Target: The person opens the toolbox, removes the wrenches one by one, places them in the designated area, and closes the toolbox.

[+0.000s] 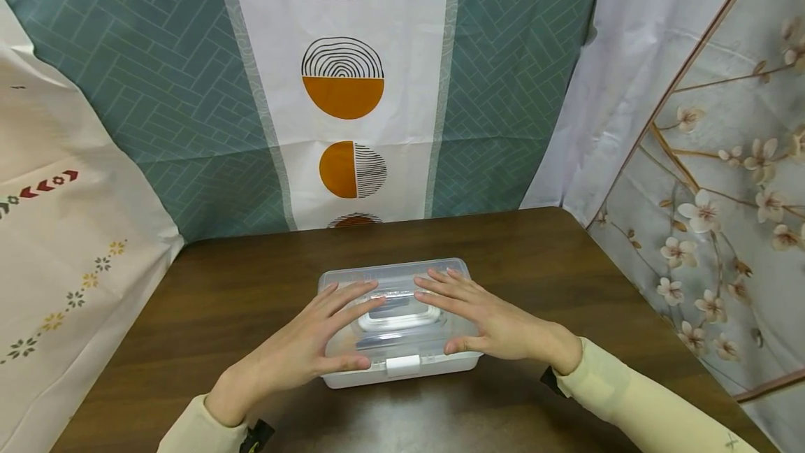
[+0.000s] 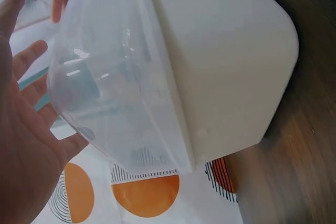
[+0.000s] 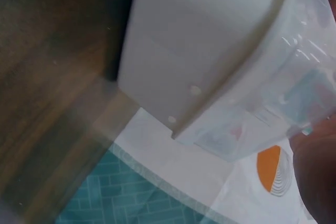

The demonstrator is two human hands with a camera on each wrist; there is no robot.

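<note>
A white storage box (image 1: 434, 367) with a clear lid (image 1: 428, 271) sits on the wooden table. The lid is down, with a white handle (image 1: 402, 320) on top and a white latch (image 1: 402, 366) at the front. My left hand (image 1: 314, 334) is spread over the box's left side, fingers apart. Over the right side is my right hand (image 1: 484, 313), its fingers also spread. In the left wrist view, the left hand (image 2: 31, 124) is beside the clear lid (image 2: 105, 77). The right hand (image 3: 317, 166) shows only partly at the right wrist view's edge.
The brown wooden table (image 1: 251, 285) surrounds the box. A green and white patterned cloth (image 1: 402, 89) hangs behind its back edge. A cream cloth (image 1: 75, 229) hangs on the left, and a flowered curtain (image 1: 711, 264) on the right.
</note>
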